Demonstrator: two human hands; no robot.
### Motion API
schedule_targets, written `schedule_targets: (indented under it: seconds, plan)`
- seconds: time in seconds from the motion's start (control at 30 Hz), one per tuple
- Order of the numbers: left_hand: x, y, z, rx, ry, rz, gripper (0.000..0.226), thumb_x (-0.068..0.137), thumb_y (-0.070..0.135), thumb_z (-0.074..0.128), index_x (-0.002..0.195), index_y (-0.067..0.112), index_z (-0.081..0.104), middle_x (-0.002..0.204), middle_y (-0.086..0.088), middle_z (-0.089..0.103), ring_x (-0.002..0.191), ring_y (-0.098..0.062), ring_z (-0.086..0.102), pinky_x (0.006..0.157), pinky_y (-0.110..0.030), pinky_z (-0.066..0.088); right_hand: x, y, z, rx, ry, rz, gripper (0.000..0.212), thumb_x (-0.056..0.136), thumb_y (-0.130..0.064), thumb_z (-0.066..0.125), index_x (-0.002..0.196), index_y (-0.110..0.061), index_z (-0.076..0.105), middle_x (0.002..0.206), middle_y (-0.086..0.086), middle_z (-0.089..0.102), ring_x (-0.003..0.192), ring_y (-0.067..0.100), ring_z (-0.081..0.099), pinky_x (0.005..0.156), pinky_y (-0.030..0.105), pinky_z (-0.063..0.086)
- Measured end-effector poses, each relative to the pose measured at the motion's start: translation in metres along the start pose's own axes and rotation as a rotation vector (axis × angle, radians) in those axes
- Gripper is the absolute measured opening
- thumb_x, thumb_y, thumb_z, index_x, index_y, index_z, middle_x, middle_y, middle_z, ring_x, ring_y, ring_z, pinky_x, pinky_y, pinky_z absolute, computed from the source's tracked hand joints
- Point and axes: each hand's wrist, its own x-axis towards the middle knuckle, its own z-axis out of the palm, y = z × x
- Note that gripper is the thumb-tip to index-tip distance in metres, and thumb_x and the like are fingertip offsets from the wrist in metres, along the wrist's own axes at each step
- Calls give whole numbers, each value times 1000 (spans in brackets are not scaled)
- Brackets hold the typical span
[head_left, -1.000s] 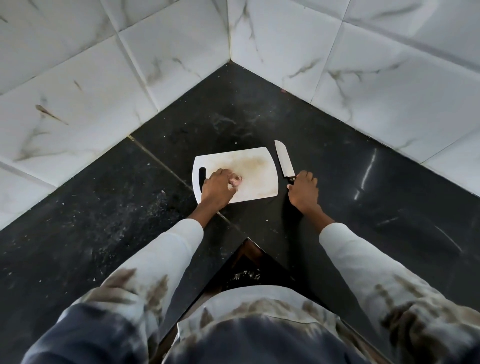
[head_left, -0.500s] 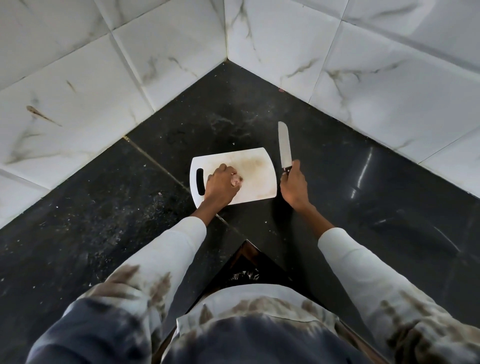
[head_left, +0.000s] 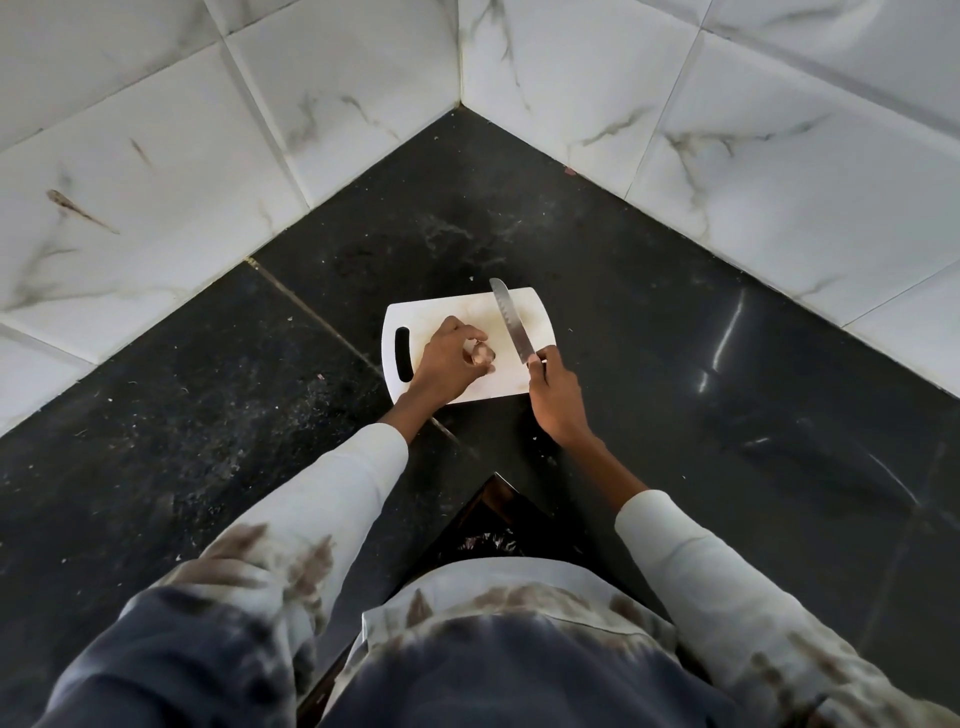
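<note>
Head view, left hand (head_left: 445, 365) curled around a small brownish piece of food (head_left: 482, 354) (kind unclear), holding it mid white cutting board (head_left: 441, 313), right hand (head_left: 557, 402) gripping the knife (head_left: 511, 325) by its handle, blade slanting over the board's right half, black counter (head_left: 675, 364) beneath.

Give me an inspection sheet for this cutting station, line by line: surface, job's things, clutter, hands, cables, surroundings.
Surface: black stone countertop, glossy, set into a corner.
Job's things: white cutting board, stained in the middle; knife, blade slanting across the board's right part; small pinkish-brown piece of food on the board.
Clutter: pale specks and crumbs scattered on the counter left of the board.
Hands: left hand holds the food piece on the board; right hand grips the knife handle.
Cables: nothing seen.
Surroundings: white marbled wall tiles on both sides of the corner.
</note>
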Motion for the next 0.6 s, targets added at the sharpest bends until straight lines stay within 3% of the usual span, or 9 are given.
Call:
schedule_targets:
  seconds: [0.13, 0.23, 0.3, 0.47, 0.6]
  plan:
    - [0, 0, -1, -78, 24, -32, 45, 71, 20, 99, 111, 19, 79, 116, 2, 61, 99, -23, 68, 87, -33, 60, -3, -1, 5, -18, -10, -16, 20, 114, -30, 38, 126, -17, 47, 84, -4, 60, 62, 10, 56, 54, 25, 44]
    - [-2, 2, -1, -131, 40, -49, 41, 72, 19, 98, 109, 17, 79, 117, -1, 66, 90, -19, 71, 85, -33, 62, -6, -4, 7, 12, -35, 10, 17, 112, -29, 44, 127, -20, 43, 94, -2, 64, 74, 15, 68, 69, 35, 64]
    - [-2, 2, -1, -148, 52, -56, 39, 74, 20, 97, 108, 16, 79, 117, -2, 69, 88, -17, 72, 84, -33, 62, -8, -4, 9, 28, -43, 17, 20, 111, -28, 47, 129, -20, 42, 103, 1, 64, 80, 17, 70, 75, 38, 65]
    - [-1, -2, 1, -167, 67, -77, 39, 77, 21, 95, 112, 14, 79, 116, -1, 73, 94, -20, 73, 89, -38, 63, -17, 1, 16, 128, -19, -12, 17, 110, -25, 50, 126, -20, 43, 92, 3, 62, 80, 21, 66, 72, 36, 60]
    - [0, -4, 5, -200, 109, -96, 35, 83, 24, 91, 116, 21, 79, 115, 3, 75, 101, -15, 71, 92, -35, 62, -23, 2, 19, 227, 1, -30, 20, 110, -22, 50, 130, -19, 47, 90, 10, 64, 78, 15, 61, 69, 24, 49]
